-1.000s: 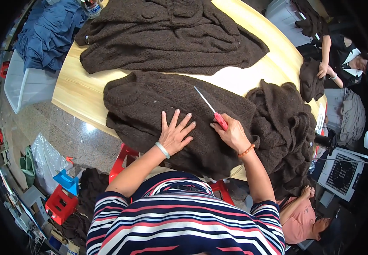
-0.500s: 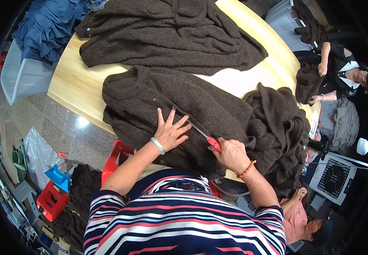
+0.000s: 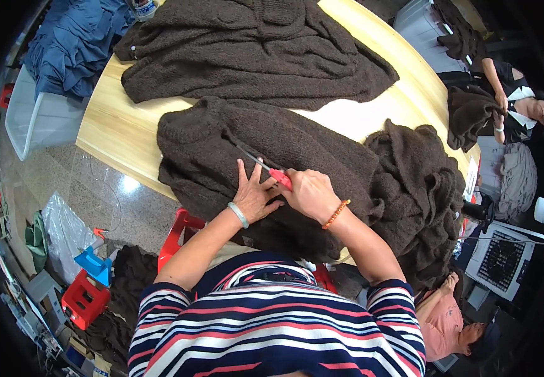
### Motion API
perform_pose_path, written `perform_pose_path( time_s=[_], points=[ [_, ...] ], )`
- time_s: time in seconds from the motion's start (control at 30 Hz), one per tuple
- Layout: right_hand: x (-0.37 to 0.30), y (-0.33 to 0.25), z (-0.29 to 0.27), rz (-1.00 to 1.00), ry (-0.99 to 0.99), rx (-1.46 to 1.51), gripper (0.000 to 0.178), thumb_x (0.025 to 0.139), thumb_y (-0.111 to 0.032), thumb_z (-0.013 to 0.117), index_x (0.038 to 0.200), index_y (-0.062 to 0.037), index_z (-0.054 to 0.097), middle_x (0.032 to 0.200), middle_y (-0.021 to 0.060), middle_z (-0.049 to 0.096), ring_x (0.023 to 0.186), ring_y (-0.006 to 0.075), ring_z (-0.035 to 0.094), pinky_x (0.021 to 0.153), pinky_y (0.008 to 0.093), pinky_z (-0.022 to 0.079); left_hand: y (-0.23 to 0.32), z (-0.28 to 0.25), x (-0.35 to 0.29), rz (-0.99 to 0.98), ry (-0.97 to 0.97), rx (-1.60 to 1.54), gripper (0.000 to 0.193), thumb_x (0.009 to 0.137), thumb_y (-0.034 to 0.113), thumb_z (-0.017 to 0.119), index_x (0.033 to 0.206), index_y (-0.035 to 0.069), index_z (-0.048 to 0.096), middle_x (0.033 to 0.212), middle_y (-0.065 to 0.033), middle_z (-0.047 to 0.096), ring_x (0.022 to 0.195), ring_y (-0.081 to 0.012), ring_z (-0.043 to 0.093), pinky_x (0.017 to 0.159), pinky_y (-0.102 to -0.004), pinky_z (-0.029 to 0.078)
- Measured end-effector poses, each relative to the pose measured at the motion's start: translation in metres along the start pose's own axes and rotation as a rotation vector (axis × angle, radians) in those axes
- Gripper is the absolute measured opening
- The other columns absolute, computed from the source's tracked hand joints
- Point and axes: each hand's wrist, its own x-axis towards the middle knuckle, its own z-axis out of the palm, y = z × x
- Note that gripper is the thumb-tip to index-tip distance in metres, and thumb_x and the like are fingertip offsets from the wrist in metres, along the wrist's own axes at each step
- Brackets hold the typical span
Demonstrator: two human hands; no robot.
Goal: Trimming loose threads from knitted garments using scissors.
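Observation:
A dark brown knitted sweater (image 3: 322,160) lies on the table in front of me. Spread flat on it, my left hand (image 3: 254,198) presses the knit with its fingers apart and wears a pale bangle. My right hand (image 3: 309,196) grips a red-handled tool (image 3: 279,178) with a slim metal shaft, whose exact kind I cannot make out. The shaft points up and left past my left fingertips, and its tip meets the knit near a fold below the collar. My right fingers are close beside my left ones.
Another brown knit garment (image 3: 253,69) lies across the table's (image 3: 105,125) far side. Bunched brown knitwear (image 3: 413,188) is heaped to the right. A tub of blue cloth (image 3: 77,47) stands at far left, a red stool (image 3: 177,235) by my left arm. Two other people are at the right.
My right hand has moved left and up with the red-handled tool, its tip now nearer the collar. The left hand stays spread on the sweater. The far person's brown cloth has shifted.

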Motion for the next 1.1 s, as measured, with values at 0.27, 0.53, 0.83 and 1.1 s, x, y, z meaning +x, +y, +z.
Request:
perform_pose_path(
  time_s=[0.27, 0.53, 0.83, 1.1],
  points=[
    [-0.080, 0.028, -0.032, 0.160, -0.193, -0.118, 0.033, 0.086, -0.038, 0.064, 0.088, -0.0055, 0.066, 0.068, 0.0194, 0.065, 0.069, 0.0358, 0.066, 0.063, 0.0459, 0.052, 0.001, -0.005, -0.004, -0.031, 0.077, -0.121, 0.042, 0.082, 0.041, 0.068, 0.121, 0.025, 0.066, 0.146, -0.0007, 0.044, 0.136, -0.0473, 0.028, 0.104, -0.0767, 0.007],
    [-0.094, 0.022, -0.025, 0.216, 0.015, 0.216, 0.029, 0.087, -0.030, 0.064, 0.106, -0.0078, 0.063, 0.089, 0.0172, 0.068, 0.079, 0.0361, 0.066, 0.070, 0.0430, 0.053, -0.067, -0.067, 0.008, -0.079, 0.470, -0.075, 0.036, 0.085, 0.023, 0.067, 0.117, 0.008, 0.065, 0.128, -0.0149, 0.059, 0.126, -0.0366, 0.048, 0.109, -0.0547, 0.030],
    [-0.064, -0.003, -0.030, 0.161, -0.118, 0.046, 0.026, 0.087, -0.031, 0.063, 0.093, -0.0059, 0.061, 0.067, 0.0189, 0.064, 0.068, 0.0370, 0.066, 0.063, 0.0459, 0.052, -0.093, -0.050, 0.026, -0.108, 0.153, 0.096, 0.040, 0.092, 0.032, 0.056, 0.128, 0.016, 0.060, 0.142, -0.0094, 0.049, 0.138, -0.0343, 0.035, 0.115, -0.0597, 0.009],
    [-0.049, 0.008, -0.026, 0.149, -0.112, 0.088, 0.029, 0.087, -0.033, 0.064, 0.097, -0.0058, 0.064, 0.071, 0.0199, 0.064, 0.072, 0.0384, 0.065, 0.065, 0.0476, 0.051, -0.076, -0.059, 0.016, -0.061, 0.219, -0.052, 0.046, 0.091, 0.029, 0.058, 0.134, 0.015, 0.054, 0.147, -0.0098, 0.043, 0.141, -0.0350, 0.030, 0.114, -0.0604, 0.011]
  ],
)
